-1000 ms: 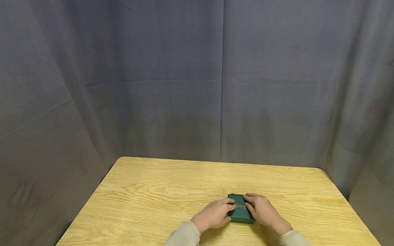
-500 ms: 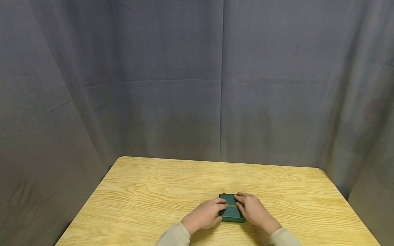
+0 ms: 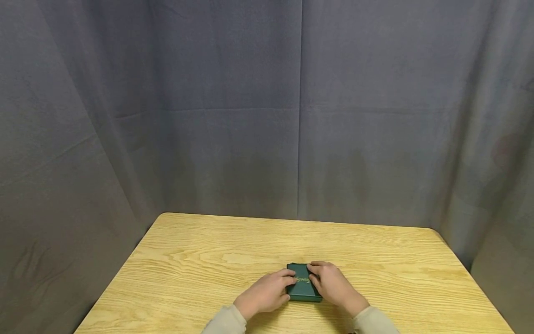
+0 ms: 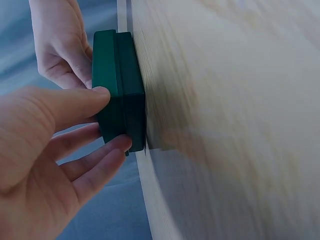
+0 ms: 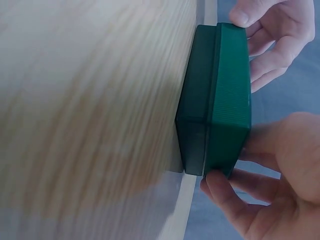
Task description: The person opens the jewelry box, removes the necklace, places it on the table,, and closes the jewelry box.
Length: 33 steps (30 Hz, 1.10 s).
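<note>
A small dark green lidded box (image 3: 301, 288) with gold script on its lid lies flat on the wooden table, near its front. My left hand (image 3: 264, 292) grips the box's left side; in the left wrist view its thumb presses the near edge of the lid (image 4: 106, 75) while fingertips bend round the side. From the right, my right hand (image 3: 333, 285) holds the opposite side. The right wrist view has its fingers (image 5: 222, 197) curled at the lid's far corner. A seam between lid and base shows in both wrist views. What the box contains is hidden.
The light wood-grain table (image 3: 200, 273) stretches out behind and to both sides of the box. Grey curtains (image 3: 233, 116) hang behind it and along the left and right sides.
Both hands and the green box have slid steadily left across the table. The hold on the box looks the same throughout.
</note>
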Available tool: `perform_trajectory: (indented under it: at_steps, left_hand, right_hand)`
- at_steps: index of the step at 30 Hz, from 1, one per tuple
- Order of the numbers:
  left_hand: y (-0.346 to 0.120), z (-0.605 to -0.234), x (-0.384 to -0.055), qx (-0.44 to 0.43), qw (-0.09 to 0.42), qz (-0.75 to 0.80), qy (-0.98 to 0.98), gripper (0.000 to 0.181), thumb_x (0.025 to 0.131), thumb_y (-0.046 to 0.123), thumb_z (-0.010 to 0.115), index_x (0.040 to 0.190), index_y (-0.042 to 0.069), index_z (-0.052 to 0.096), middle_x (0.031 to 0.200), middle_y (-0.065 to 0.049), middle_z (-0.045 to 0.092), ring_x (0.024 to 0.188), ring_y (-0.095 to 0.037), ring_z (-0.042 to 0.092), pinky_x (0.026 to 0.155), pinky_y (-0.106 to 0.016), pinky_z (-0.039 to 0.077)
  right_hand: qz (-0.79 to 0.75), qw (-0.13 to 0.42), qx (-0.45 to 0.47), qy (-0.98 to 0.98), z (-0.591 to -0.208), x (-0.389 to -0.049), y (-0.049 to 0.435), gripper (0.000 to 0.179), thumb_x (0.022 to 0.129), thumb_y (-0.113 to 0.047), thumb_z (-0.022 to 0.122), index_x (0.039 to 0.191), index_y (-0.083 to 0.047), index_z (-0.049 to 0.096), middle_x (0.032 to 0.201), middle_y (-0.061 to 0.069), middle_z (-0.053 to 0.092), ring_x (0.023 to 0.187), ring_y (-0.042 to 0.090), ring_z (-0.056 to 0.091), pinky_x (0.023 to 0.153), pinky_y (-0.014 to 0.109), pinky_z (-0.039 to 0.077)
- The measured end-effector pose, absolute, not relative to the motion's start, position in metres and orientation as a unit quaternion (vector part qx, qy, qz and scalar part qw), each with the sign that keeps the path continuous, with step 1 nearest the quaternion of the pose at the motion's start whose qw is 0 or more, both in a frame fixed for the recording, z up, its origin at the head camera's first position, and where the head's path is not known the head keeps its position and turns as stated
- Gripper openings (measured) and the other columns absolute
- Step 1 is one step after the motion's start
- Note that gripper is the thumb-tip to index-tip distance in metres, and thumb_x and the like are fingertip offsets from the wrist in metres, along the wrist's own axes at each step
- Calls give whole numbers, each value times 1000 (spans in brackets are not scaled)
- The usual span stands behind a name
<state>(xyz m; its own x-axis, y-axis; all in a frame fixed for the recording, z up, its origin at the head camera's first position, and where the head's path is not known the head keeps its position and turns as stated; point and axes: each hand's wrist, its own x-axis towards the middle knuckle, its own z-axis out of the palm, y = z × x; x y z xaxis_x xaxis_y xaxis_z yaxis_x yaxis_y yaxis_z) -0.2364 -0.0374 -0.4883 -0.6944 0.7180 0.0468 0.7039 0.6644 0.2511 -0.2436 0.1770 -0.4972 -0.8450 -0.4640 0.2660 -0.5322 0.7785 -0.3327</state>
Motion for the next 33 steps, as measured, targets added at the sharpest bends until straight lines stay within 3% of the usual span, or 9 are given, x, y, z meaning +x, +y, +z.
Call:
perform_trajectory:
  at_steps: [15, 21, 28, 33]
  left_hand:
    - [-58, -485, -236, 368, 53, 158, 915, 39, 88, 25, 68, 125, 14, 61, 136, 2, 46, 117, -15, 52, 93, -30, 45]
    - [-60, -488, -238, 341, 64, 188, 919, 38, 88, 33, 68, 123, 19, 59, 136, -1, 41, 116, -17, 50, 89, -30, 46]
    - [-61, -494, -244, 305, 99, 239, 917, 35, 86, 39, 69, 114, 27, 52, 147, -15, 30, 128, -32, 39, 91, -44, 45]
    - [-60, -498, -249, 308, 104, 250, 912, 39, 82, 41, 73, 110, 29, 49, 143, -10, 37, 126, -27, 40, 95, -42, 43]
  right_hand:
    - [218, 65, 269, -936, -497, -249, 160, 29, 90, -9, 63, 115, 6, 65, 113, 23, 61, 103, 38, 60, 82, 45, 51]
    - [247, 18, 245, -937, -494, -251, 161, 34, 91, -16, 64, 120, 0, 62, 118, 16, 57, 107, 33, 57, 85, 47, 48]
    - [254, -39, 245, -935, -491, -252, 166, 51, 91, -35, 63, 129, -3, 54, 127, 13, 52, 113, 30, 53, 89, 48, 45]
    - [260, -79, 249, -930, -487, -252, 167, 70, 85, -48, 66, 135, -1, 48, 129, 15, 49, 107, 26, 53, 85, 45, 46]
